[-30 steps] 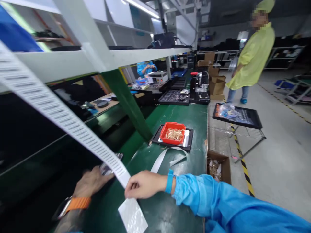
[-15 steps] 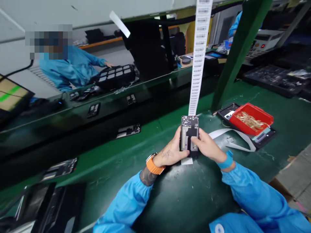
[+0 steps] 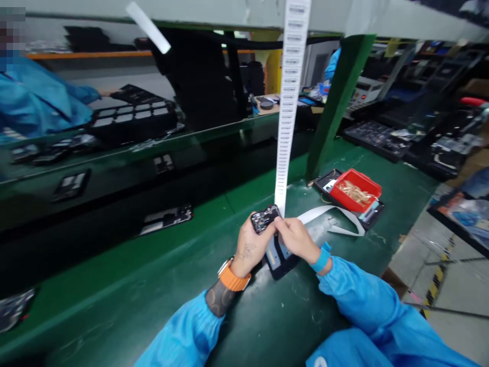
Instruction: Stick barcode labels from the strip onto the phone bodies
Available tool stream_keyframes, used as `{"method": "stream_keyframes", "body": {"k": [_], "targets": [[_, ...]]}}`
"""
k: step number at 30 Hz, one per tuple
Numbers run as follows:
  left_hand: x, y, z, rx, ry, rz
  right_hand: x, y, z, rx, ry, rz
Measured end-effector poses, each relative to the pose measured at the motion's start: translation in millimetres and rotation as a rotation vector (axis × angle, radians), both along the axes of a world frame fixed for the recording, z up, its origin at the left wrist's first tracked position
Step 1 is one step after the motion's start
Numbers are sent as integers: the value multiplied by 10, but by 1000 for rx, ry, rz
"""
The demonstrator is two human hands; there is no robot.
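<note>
In the head view, an opened phone point(image 3: 279, 259) with bare circuitry at its top end is tilted just above the green bench. My left hand point(image 3: 250, 243), with an orange watch band at the wrist, is closed around the phone's left side and crosses its middle. My right hand point(image 3: 297, 237) pinches the phone's right side near the top, its thumb close to the board; anything small between those fingers is hidden. Directly behind the phone, a long strip of barcode labels point(image 3: 288, 112) hangs down. More white strip point(image 3: 324, 210) curls on the bench to the right.
A red bin point(image 3: 375, 189) of tan strips sits on a black tray point(image 3: 324, 179) at right. Beside it rises a green post point(image 3: 336, 107). Other opened phones point(image 3: 168, 219) lie along the conveyor at left. A co-worker in a blue sleeve point(image 3: 42, 97) is across it.
The phone has gone from nearly facing me to tilted and turned. My left hand has moved up across it, and my right thumb is nearer its top. The view has swung right.
</note>
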State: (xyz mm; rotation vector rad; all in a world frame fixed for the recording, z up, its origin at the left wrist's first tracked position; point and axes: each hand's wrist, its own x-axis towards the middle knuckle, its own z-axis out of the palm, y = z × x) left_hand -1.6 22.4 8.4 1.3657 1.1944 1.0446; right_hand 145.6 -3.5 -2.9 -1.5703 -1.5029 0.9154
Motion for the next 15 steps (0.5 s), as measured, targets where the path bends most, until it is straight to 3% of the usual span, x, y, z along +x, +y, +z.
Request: {"method": "stream_keyframes", "body": {"k": [3, 5, 9, 12, 15], "targets": [[11, 78, 53, -338, -405, 40, -36, -75, 112, 93, -10, 67], [12, 109, 119, -494, -528, 99, -56, -124, 166, 173, -25, 68], [10, 101, 277, -554, -441, 162, -91, -156, 204, 276, -138, 87], [-6, 63, 349, -581, -361, 132, -94, -110, 196, 138, -87, 63], [-35, 8, 367, -621, -368, 18, -77, -57, 194, 13, -6, -30]]}}
